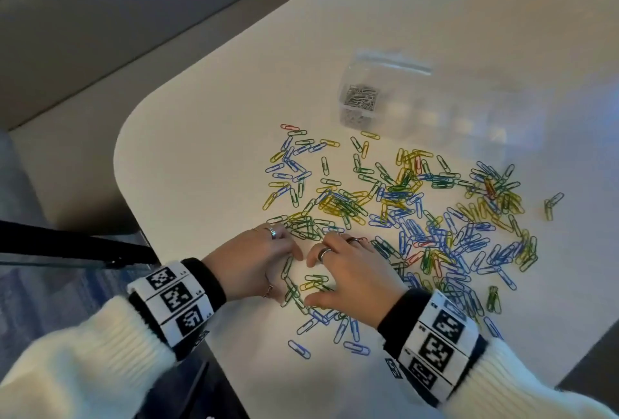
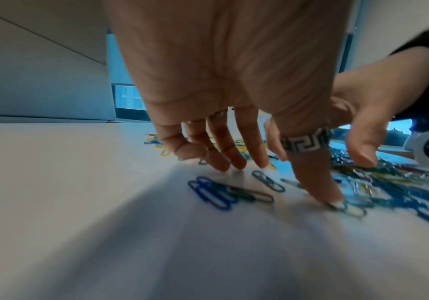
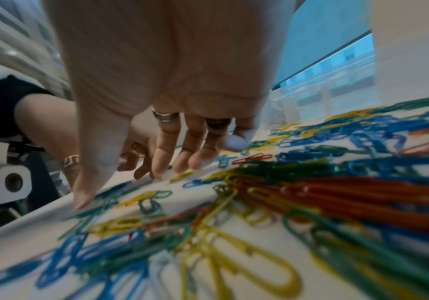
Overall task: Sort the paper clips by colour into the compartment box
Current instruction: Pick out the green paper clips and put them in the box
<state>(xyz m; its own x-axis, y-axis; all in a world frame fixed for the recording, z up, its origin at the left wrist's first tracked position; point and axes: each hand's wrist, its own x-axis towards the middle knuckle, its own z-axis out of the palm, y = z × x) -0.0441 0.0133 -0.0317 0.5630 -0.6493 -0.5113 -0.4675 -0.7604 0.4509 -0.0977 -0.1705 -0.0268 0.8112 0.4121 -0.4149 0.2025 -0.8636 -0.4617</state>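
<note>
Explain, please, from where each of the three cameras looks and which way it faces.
Head: above, looking down at the table, paper clips, compartment box; both hands and sleeves show.
Left wrist: low, along the left hand toward the clips.
Right wrist: low, along the right hand across the clips.
Shared: each wrist view shows the other hand.

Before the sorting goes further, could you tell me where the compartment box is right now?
In the head view the clear compartment box stands on the white table, beyond the scattered paper clips and the hands, with silver clips in its left end compartment.
</note>
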